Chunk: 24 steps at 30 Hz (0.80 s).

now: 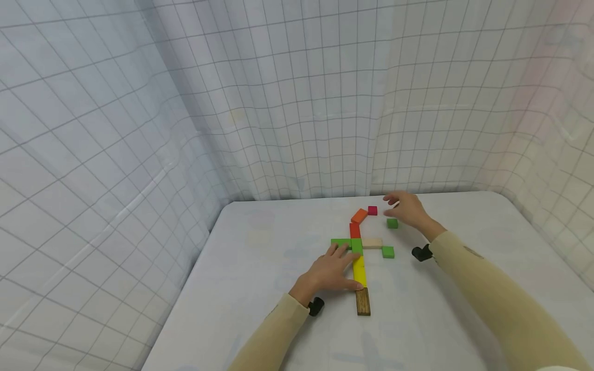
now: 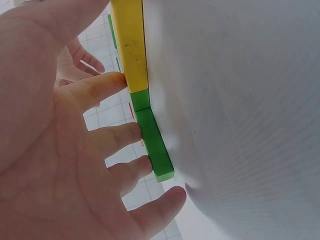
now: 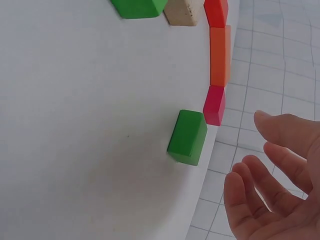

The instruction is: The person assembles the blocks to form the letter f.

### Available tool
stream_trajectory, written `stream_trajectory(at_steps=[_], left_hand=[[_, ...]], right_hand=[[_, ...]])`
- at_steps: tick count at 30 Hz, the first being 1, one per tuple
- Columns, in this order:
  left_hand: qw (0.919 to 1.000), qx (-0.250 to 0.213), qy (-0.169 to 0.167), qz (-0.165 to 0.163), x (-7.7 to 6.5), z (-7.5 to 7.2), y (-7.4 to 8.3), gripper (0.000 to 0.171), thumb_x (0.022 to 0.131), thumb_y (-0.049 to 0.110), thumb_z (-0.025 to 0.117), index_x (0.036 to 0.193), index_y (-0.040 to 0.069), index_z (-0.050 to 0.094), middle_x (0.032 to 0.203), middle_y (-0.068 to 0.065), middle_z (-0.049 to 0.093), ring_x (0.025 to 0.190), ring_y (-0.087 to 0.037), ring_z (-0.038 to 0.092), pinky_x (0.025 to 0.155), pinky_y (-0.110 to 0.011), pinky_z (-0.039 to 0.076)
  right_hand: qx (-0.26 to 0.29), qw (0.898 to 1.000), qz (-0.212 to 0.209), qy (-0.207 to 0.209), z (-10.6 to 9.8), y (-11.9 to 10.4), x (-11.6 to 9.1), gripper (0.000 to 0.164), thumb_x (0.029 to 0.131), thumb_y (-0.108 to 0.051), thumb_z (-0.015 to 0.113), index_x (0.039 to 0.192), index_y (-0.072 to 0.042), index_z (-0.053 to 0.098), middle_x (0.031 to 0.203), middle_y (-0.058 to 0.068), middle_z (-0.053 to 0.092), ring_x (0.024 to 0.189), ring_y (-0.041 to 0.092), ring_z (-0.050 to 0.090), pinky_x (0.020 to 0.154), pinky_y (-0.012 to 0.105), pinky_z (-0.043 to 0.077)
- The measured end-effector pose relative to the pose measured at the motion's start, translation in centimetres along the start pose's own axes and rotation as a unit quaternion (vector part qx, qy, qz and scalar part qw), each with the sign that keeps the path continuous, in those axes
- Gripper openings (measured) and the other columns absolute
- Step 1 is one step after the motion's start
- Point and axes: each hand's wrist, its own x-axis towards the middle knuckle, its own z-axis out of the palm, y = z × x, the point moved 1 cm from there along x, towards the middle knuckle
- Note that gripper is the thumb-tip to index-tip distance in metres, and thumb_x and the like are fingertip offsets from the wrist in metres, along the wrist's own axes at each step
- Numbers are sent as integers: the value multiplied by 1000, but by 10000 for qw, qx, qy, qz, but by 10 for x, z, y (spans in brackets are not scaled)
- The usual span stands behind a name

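My left hand (image 1: 329,270) lies with spread fingers over a line of flat toy blocks. Under it run a yellow block (image 1: 360,273) and a green block (image 1: 341,242); in the left wrist view its fingertips touch or nearly touch these. A brown block (image 1: 363,302) continues the line toward me. Loosely bent and holding nothing, my right hand (image 1: 408,210) hovers above the table beside a loose green block (image 3: 186,137). Just left of it are a small pink block (image 3: 214,105) and an orange block (image 3: 219,56), which meet end to end.
A red block (image 1: 355,230) joins the orange one to the line. On the right side a pale wooden block (image 1: 372,243) leads to another green block (image 1: 388,252). The white table (image 1: 241,309) ends at grid-patterned curtains (image 1: 297,129).
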Motion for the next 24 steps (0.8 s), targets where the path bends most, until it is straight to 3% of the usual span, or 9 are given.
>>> stream_trajectory(at_steps=[7,15,24], left_hand=[[10000,-1,16,-7,0,0,0,83,86,64,68,156,33,38,167,-4,20,152,-32,14,113,-54,33],[10000,28,4,-20,-1,-1,1,82,86,63,69,156,33,38,167,-4,20,152,-32,14,113,-54,33],[10000,-19,7,-36,0,-1,2,82,86,62,70,156,32,39,166,-4,21,152,-32,15,113,-54,33]], right_hand=[[-148,9999,-9,-37,-1,14,-9,42,89,-13,76,127,1,65,120,25,65,104,39,65,86,51,53],[-71,9993,174,-322,3,27,-20,42,89,-15,75,127,0,66,120,23,65,106,38,64,80,45,56],[-113,9981,272,-548,10,36,-23,41,89,-11,75,127,-1,67,121,21,64,107,35,62,85,45,55]])
